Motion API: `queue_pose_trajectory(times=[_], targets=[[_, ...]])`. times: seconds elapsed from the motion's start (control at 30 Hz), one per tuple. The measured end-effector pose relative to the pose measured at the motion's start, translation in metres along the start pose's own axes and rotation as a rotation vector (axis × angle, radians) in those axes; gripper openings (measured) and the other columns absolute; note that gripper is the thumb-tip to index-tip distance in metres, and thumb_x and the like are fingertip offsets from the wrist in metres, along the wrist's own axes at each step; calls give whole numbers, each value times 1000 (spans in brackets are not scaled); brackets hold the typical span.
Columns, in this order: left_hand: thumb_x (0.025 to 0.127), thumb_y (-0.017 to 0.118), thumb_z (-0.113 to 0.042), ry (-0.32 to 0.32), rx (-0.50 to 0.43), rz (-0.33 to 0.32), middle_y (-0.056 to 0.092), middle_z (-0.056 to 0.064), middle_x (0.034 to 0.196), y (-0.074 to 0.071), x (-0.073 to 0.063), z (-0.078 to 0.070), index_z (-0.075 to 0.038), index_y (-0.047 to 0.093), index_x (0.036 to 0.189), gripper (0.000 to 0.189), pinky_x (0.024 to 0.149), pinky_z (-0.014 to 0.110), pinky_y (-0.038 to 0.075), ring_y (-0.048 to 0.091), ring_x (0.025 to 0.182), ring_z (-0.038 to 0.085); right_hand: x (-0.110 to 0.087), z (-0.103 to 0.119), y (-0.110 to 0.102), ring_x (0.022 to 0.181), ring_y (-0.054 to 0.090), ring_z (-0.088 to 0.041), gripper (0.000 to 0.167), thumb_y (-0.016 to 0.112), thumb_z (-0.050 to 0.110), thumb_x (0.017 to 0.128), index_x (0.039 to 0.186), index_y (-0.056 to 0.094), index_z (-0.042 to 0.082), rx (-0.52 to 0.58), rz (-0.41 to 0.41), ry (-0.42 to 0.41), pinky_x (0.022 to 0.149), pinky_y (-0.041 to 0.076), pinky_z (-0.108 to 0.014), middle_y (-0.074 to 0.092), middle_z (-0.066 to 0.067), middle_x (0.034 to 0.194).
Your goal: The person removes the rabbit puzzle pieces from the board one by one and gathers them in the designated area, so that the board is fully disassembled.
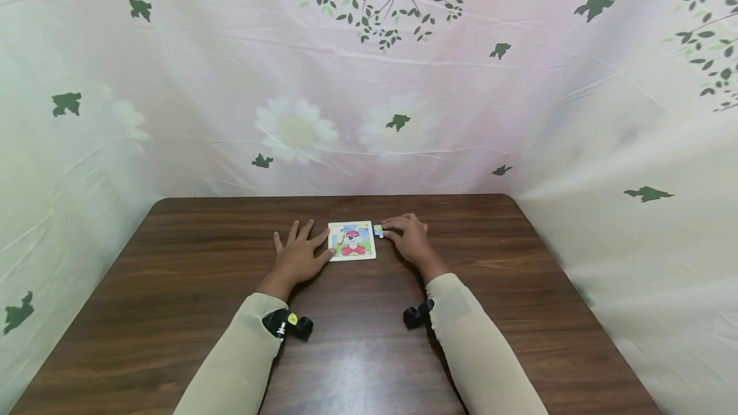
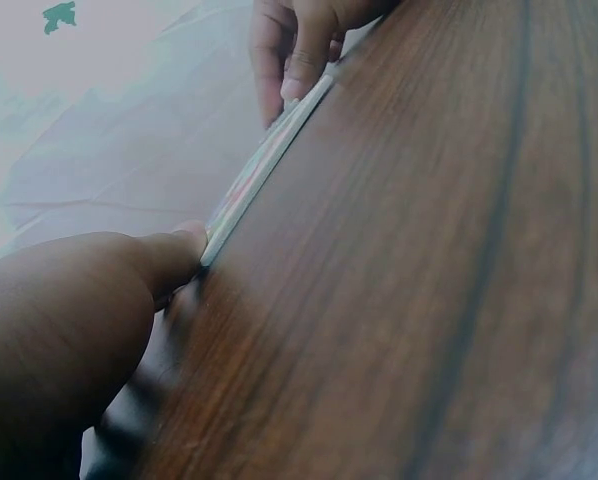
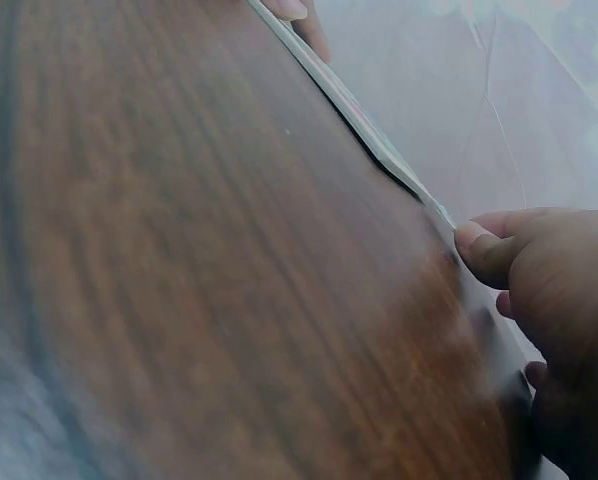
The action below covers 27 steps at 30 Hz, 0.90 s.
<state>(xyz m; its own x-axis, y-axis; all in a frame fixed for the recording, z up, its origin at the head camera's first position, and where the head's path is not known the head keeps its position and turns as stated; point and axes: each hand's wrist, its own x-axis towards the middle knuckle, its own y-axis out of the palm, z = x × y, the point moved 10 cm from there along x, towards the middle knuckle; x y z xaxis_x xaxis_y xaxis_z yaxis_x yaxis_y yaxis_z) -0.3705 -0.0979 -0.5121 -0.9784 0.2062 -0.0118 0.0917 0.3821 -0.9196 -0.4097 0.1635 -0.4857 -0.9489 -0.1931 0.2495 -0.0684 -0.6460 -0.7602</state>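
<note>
A small square jigsaw puzzle (image 1: 353,242) with a white frame and a pink cartoon animal lies flat on the table. My left hand (image 1: 300,257) rests on the tabletop with fingers spread, its thumb and index finger touching the puzzle's left edge. Just right of the frame is a small blue puzzle piece (image 1: 378,230), apart from the picture. My right hand (image 1: 412,242) pinches this piece by its right side between thumb and fingers. Seen edge-on in the right wrist view, the puzzle frame (image 3: 364,130) lies beyond the right thumb (image 3: 484,250).
The brown wooden table (image 1: 352,364) extends around the puzzle, its far edge a short way behind it. A pale cloth (image 1: 334,69) printed with leaves and flowers hangs behind and at both sides. Each wrist carries a black camera strap (image 1: 418,314).
</note>
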Motion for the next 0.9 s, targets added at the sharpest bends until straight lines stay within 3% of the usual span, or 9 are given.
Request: queue_pose_trajectory(times=[0.9], targets=[[110, 54, -59, 14, -16, 6, 21, 17, 183, -2, -3, -1, -30, 43, 169, 67, 127, 84, -7, 5, 171, 49, -1, -1, 0, 133, 61, -30, 25, 77, 20, 103, 127, 83, 13, 21, -1, 27, 108, 33, -57, 77, -3, 141]])
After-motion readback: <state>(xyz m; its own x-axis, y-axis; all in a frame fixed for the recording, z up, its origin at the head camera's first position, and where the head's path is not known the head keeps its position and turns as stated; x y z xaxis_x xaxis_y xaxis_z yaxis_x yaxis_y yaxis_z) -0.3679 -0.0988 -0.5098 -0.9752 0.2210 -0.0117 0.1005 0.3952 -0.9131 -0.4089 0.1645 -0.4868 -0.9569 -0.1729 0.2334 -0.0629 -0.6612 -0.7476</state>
